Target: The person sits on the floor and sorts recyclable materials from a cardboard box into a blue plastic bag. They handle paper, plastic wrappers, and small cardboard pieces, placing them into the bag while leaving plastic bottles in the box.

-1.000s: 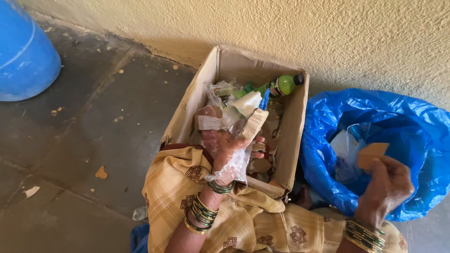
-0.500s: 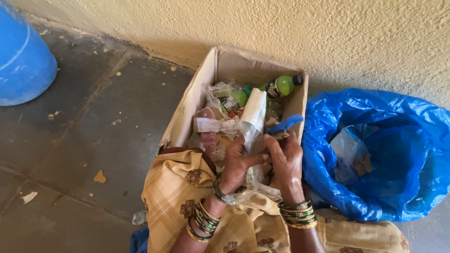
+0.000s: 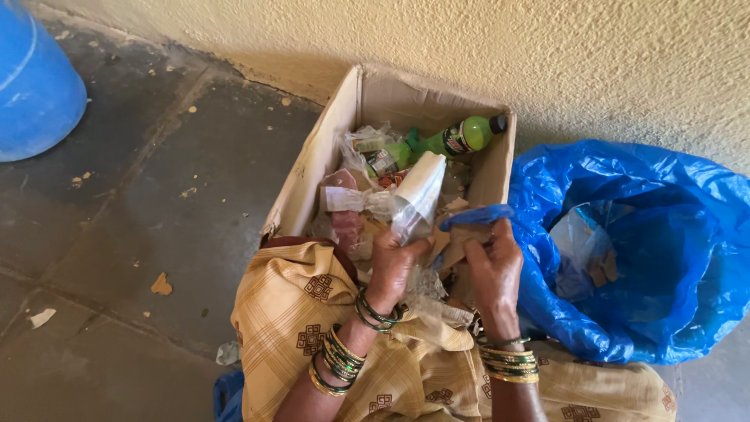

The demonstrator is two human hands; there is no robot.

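— Risk on the left first? The left hand (image 3: 393,262) is clenched on a crumpled clear plastic wrapper with a white end (image 3: 418,199), held over the open brown cardboard box (image 3: 312,176) of mixed waste.

— Slack film hangs below the wrist; I judge it could snag on the bangles or drag loose scraps out.

— And the right hand (image 3: 494,266)?

— Its fingers pinch a flat brown cardboard scrap (image 3: 461,234) beside a blue plastic strip (image 3: 476,215); a thin pinch could let it fall short of the blue plastic bag (image 3: 648,258).

— Change from half a second ago?

— Both hands sit slightly lower, the wrapper more upright; the scrap has lifted clear.
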